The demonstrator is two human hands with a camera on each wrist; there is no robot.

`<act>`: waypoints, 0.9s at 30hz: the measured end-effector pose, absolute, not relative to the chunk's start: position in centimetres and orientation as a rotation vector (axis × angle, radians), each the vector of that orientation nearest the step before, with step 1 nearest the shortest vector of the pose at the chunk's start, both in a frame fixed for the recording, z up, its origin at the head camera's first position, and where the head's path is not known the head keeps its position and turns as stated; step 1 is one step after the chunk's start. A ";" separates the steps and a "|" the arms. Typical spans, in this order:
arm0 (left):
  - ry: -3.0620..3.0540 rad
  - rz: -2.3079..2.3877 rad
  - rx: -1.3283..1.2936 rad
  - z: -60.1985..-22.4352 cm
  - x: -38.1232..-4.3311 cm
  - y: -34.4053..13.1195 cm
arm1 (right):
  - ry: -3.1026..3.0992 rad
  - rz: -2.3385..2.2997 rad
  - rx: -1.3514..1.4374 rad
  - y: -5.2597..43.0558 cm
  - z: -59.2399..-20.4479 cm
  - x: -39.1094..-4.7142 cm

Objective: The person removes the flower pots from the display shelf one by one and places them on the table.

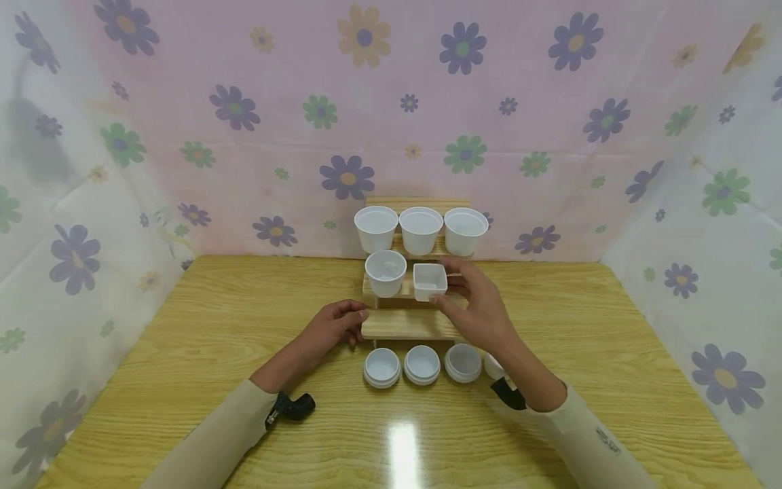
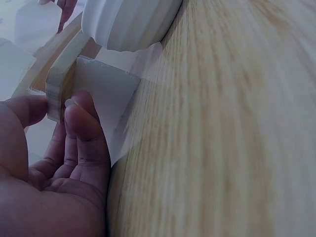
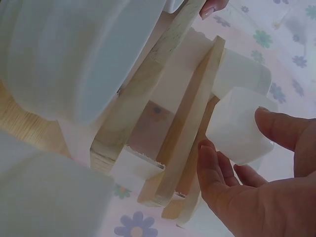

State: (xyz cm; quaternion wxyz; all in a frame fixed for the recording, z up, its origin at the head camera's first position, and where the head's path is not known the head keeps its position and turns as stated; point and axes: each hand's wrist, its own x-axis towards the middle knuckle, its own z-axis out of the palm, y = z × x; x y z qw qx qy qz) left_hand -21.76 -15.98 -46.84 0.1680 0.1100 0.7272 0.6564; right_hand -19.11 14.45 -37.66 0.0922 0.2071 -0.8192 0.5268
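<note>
My right hand (image 1: 482,305) holds a small white square cup (image 1: 430,280) between thumb and fingers, at the step with one round cup (image 1: 386,273) on its left. In the right wrist view, the thumb is on one side of the square cup (image 3: 239,128) and the fingers are on the other; I cannot tell whether its base touches the board. My left hand (image 1: 334,324) pinches the left end of the lowest board of a tiered wooden rack (image 1: 411,324). The left wrist view shows thumb and fingertips around that board end (image 2: 55,94).
Three round white cups, one in the middle (image 1: 421,231), stand on an upper step. In front of the rack, several round white jars (image 1: 382,368) line the wooden table (image 1: 244,407); the rightmost is partly behind my right wrist. A flowered cloth (image 1: 391,122) hangs behind and at both sides.
</note>
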 end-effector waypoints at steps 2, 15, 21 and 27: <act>2.070 1.865 0.313 -46.8 -21.7 -16.0 | -2.434 1.553 0.623 14.6 -37.7 -19.0; 2.069 1.870 0.318 -46.9 -21.8 -15.9 | -2.450 1.531 0.629 15.6 -37.7 -17.9; 2.074 1.860 0.307 -46.9 -21.8 -15.9 | -2.455 1.511 0.628 16.4 -38.0 -17.6; 2.071 1.862 0.292 -46.9 -21.7 -16.0 | -2.471 1.490 0.618 17.1 -38.2 -17.2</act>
